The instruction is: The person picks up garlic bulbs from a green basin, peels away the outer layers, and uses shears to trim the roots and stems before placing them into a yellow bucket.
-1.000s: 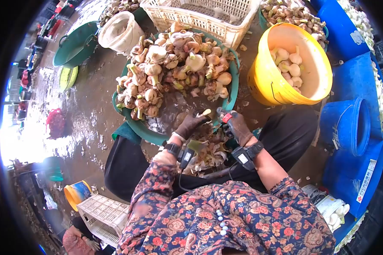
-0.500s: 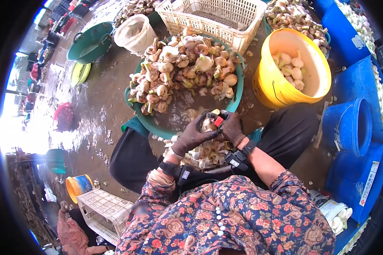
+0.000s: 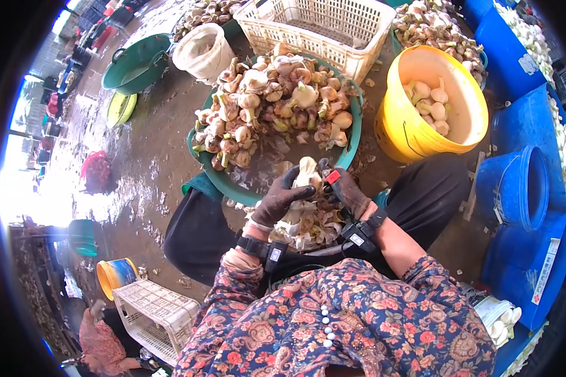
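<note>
In front of my lap, my left hand, in a dark glove, grips a garlic bulb with its pale stem end upward. My right hand, also gloved, is closed beside the bulb around a small tool with a red part; the rest of the tool is hidden by the fingers. Just beyond both hands, untrimmed garlic bulbs are heaped in a green tub. Loose garlic skins lie in a pile below my hands.
A yellow bucket with several cleaned bulbs stands to the right of the tub. Behind the tub are a white crate and a white bucket. A blue bucket stands at right. Another person sits at lower left.
My hands have separated slightly, the right one shifting right with the red tool. The bulb now stands higher in my left hand, with its pale stem end showing.
</note>
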The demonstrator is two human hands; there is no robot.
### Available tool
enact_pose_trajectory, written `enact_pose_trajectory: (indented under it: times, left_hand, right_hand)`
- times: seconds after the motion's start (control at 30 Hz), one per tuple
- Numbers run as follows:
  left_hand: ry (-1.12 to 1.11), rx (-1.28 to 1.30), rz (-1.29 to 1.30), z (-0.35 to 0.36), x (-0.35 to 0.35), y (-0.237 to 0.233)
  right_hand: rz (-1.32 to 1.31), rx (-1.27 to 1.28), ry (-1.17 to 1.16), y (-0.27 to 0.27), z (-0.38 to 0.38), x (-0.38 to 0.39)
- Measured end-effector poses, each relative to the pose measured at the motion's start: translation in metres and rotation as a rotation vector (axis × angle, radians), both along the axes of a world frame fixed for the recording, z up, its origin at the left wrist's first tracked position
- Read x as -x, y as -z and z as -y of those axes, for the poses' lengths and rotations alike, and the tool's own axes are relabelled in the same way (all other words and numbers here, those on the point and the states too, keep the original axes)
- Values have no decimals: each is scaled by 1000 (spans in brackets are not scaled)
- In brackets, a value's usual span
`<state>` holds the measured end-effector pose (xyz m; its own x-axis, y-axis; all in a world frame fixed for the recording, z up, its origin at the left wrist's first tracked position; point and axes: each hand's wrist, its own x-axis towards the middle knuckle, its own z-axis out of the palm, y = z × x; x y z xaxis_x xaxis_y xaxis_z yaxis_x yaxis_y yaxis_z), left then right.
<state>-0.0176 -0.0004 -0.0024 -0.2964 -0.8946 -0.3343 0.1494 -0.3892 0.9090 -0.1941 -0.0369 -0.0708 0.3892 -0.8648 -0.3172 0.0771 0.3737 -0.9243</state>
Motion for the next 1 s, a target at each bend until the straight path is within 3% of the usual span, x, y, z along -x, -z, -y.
enact_pose_trajectory:
  times: [0.03,0.07,0.1,0.13,0.17,0.2,0.23,0.27,0.3,0.37,0.43,0.5,0.57,0.63,0.67,0.7,0.77,0.8,0.83,0.9,0.97,1.0]
  left_hand:
    - [-121,58,-63,-1,6,4]
    - [-138,41,-108,-1,10,18]
    - [-53,40,9,0,12,14]
    - [-63,136,146,2,10,22]
    - [-75,231,284,2,8,28]
    - [-77,230,284,2,8,22]
    - [-99,408,481,1,7,14]
    - [-118,586,679,1,6,9]
    - [-116,584,680,1,4,10]
    - [113,599,962,-1,0,15]
    - [59,631,963,-3,0,31]
    - [-37,366,810,-3,-1,44]
    - [-41,268,670,1,-6,32]
    - [-235,-212,96,6,-15,30]
    - [-260,-270,-102,6,-20,31]
    - [-260,-270,-101,3,-18,28]
    - [-153,516,621,-5,-12,17]
    - [-173,708,738,-6,-18,35]
    - [-178,707,740,-7,-23,36]
    - [-117,719,838,-10,-28,36]
    - [-96,776,938,-8,-23,33]
    - [-231,243,482,-6,-17,24]
  right_hand:
    - [174,-193,-94,-12,-4,1]
    - [346,-387,-187,-25,-9,3]
    - [518,-582,-281,-30,-12,3]
    - [307,-253,-279,-27,-11,-1]
    - [305,-255,-280,-29,-10,-1]
    - [333,-424,-176,-33,-9,-2]
    - [360,-591,-69,-36,-7,-2]
    - [361,-593,-68,-32,-6,-3]
    - [291,-483,-94,-20,-4,-4]
    - [146,-265,-148,15,2,-4]
    - [47,-177,-190,28,10,-6]
    - [-204,-174,-270,19,10,1]
    - [-173,-145,-356,-3,13,7]
    - [-57,66,-371,-26,14,7]
    - [99,6,-396,-42,15,7]
    - [100,6,-396,-41,14,6]
    - [323,14,-328,-41,8,2]
    - [359,-37,-291,-47,5,0]
    - [358,-37,-295,-50,5,-1]
    - [-497,823,-140,-56,1,-1]
    - [-564,932,-174,-60,-4,-8]
    - [-584,974,-238,-54,-6,-12]
